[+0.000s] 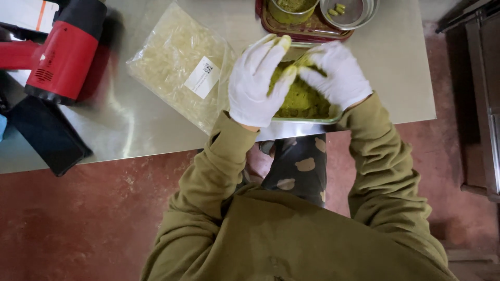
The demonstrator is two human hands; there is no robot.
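Steel table (396, 62) on reddish floor (94, 218)

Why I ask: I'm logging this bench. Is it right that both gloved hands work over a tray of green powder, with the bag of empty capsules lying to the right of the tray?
Not quite. The head view shows the bag lying left of the tray, not right. The rest holds: the left hand and right hand, both in white gloves, are over the green powder.
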